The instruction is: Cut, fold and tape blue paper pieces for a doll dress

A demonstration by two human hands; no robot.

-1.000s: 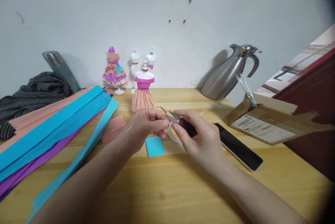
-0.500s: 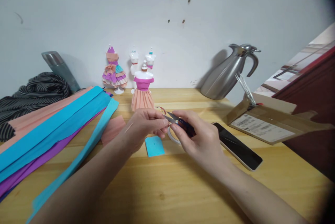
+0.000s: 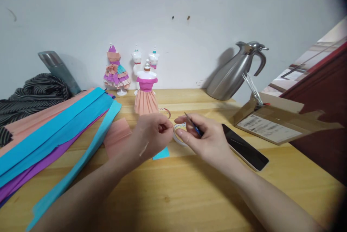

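Observation:
My left hand is closed in a pinch above the table. What its fingertips hold, if anything, is too small or hidden to make out. In my right hand is a small pair of dark scissors, blades pointing up and to the left. Between and behind the hands lies a white tape roll. A small blue paper square shows partly from under my left hand. Beside my left wrist is a peach crepe paper piece. Beyond the hands stands a mini dress form in a magenta top and pleated peach skirt.
Crepe paper strips and striped cloth lie at left, near a leaning bottle. Behind stand a ruffled paper dress and two white forms. At right are a phone, an open cardboard box and a steel jug.
My hands have moved apart. The scissors' blades, spread at my left fingertips before, now appear together and away from them. My left hand has turned and covers more of the blue square.

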